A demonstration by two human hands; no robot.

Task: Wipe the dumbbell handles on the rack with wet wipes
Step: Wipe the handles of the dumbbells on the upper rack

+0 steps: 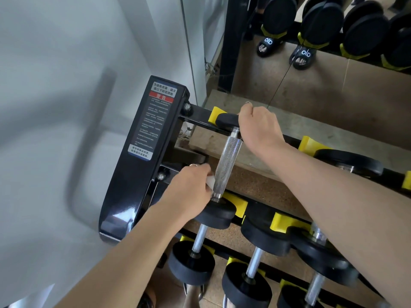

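Top tier of the rack [142, 138], leftmost slot: a small dumbbell [225, 165] lying across the two rails in yellow cradles, far plate up by the mirror, near plate toward the camera, knurled steel handle [226, 161] bare between them. Left hand [189, 187] low on the handle's left side, near the front plate, fingers curled and pinching a folded white wipe [210, 182] against the steel. Right hand [259, 127] clamped over the far plate, fingers wrapped out of sight behind it, seemingly steadying the weight. Probably light for a dumbbell, judging by the slim plates, yet rigid and free to roll in its cradles, hence the bracing hand. Knurling likely to drag at the wipe and snag a thin, damp sheet, so best kept folded thick and wrapped round the bar rather than dabbed. Wet steel likely slick only on the smooth collars by the plates. Best hold for steadying: a rubber plate, grippy and clear of the surface being cleaned. More dumbbells [251, 263] on the tiers below, handles presumably awaiting their turn.
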